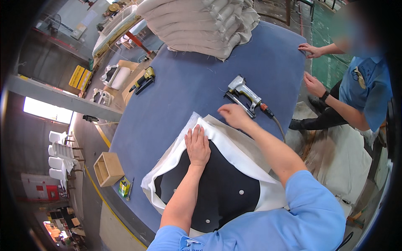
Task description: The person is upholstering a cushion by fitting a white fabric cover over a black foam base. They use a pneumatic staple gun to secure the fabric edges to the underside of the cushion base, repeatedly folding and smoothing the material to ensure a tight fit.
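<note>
A black panel (pixel 226 175) with several small pale round spots lies on the table in front of me. White padding (pixel 247 165) folds up around its edge, and beige fabric (pixel 217 121) shows beyond that. My left hand (pixel 198 146) rests flat, fingers extended, on the padding at the far corner. Above the table, right of that corner, my right hand (pixel 235 116) is curled closed; its palm side is hidden. Just beyond it lies a silver staple gun (pixel 247 92) with a hose attached, not in its grasp.
The blue-topped table (pixel 180 92) also bears a yellow-and-black staple gun (pixel 144 79), piled beige fabric (pixel 205 25), and a small green-yellow box (pixel 124 187). A wooden box (pixel 108 169) is at the left edge. At the right edge, another person's hand (pixel 310 50) touches the table.
</note>
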`<action>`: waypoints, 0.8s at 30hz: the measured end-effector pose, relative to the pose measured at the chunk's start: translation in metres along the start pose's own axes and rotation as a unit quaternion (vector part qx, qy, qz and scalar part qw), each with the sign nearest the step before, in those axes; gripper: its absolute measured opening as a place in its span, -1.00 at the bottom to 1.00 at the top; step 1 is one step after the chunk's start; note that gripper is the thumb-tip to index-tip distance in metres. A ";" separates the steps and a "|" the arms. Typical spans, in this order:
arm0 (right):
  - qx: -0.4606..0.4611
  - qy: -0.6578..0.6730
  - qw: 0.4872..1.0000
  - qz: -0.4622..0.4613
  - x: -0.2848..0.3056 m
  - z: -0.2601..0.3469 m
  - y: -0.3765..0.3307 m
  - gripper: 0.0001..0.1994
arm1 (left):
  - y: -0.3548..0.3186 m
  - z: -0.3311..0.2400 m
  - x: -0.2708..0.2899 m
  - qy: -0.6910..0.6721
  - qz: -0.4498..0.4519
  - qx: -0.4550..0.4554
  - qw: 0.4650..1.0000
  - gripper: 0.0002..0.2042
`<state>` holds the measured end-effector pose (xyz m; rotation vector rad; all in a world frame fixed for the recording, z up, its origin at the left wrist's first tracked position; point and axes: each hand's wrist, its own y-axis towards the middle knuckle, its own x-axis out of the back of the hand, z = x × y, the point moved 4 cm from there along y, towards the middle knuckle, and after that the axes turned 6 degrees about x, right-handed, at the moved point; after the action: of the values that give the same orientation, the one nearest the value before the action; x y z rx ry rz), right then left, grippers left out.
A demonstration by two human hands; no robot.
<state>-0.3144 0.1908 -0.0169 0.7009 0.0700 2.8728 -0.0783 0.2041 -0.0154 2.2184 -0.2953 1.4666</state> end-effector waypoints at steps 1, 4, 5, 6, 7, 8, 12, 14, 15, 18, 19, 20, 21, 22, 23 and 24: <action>0.015 -0.047 0.999 0.015 -0.008 -0.001 0.003 -0.71 | 0.004 -0.009 -0.005 -0.009 -0.001 -0.008 1.000 -0.57; -0.004 -0.007 0.999 0.043 -0.045 0.005 0.002 -0.64 | 0.007 -0.012 -0.008 -0.027 0.001 -0.004 1.000 -0.55; -0.006 0.009 0.999 0.050 -0.052 0.007 0.002 -0.63 | 0.008 -0.012 -0.008 -0.037 0.002 -0.001 0.999 -0.54; -0.022 0.005 0.995 0.101 -0.062 0.009 0.002 -0.51 | 0.007 -0.007 -0.003 -0.073 -0.014 0.016 0.997 -0.53; -0.007 0.011 0.996 0.091 -0.066 0.013 -0.003 -0.45 | 0.007 -0.003 0.001 -0.110 -0.030 0.032 0.993 -0.52; 0.006 0.015 0.997 0.079 -0.071 0.016 -0.011 -0.39 | 0.009 0.000 0.003 -0.150 -0.046 0.046 0.987 -0.50; 0.009 -0.034 0.991 0.127 -0.073 0.024 -0.020 -0.01 | 0.038 0.019 0.007 -0.229 -0.007 0.103 0.968 -0.50; 0.002 -0.088 0.981 0.171 -0.086 0.042 -0.020 0.03 | 0.059 0.047 0.013 -0.272 0.099 0.194 0.937 -0.51; -0.011 -0.093 0.984 0.154 -0.089 0.051 -0.017 -0.06 | 0.068 0.060 0.014 -0.299 0.138 0.210 0.920 -0.51; -0.063 -0.077 0.992 0.080 -0.092 0.047 -0.010 -0.35 | 0.090 0.071 0.008 -0.375 0.241 0.256 0.858 -0.55; -0.083 -0.058 0.994 0.034 -0.085 0.031 -0.005 -0.45 | 0.098 0.060 -0.002 -0.369 0.260 0.253 0.856 -0.56; -0.102 -0.038 0.994 -0.013 -0.076 0.014 -0.003 -0.54 | 0.105 0.049 -0.012 -0.362 0.279 0.249 0.854 -0.56; -0.126 -0.015 0.991 -0.031 -0.078 0.010 -0.002 -0.59 | 0.101 0.054 -0.017 -0.347 0.289 0.262 0.853 -0.56; -0.151 0.007 0.987 -0.049 -0.079 0.006 -0.002 -0.64 | 0.094 0.053 -0.023 -0.355 0.261 0.273 0.855 -0.61; -0.175 0.029 0.982 -0.068 -0.079 0.003 -0.001 -0.67 | 0.092 0.053 -0.028 -0.348 0.245 0.271 0.863 -0.61; -0.179 0.012 0.981 -0.072 -0.082 0.005 0.002 -0.69 | 0.089 0.055 -0.030 -0.340 0.228 0.271 0.871 -0.61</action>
<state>-0.2414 0.1731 -0.0493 0.5635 -0.3680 2.6516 -0.0835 0.0978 -0.0381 3.2732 -0.7508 0.9664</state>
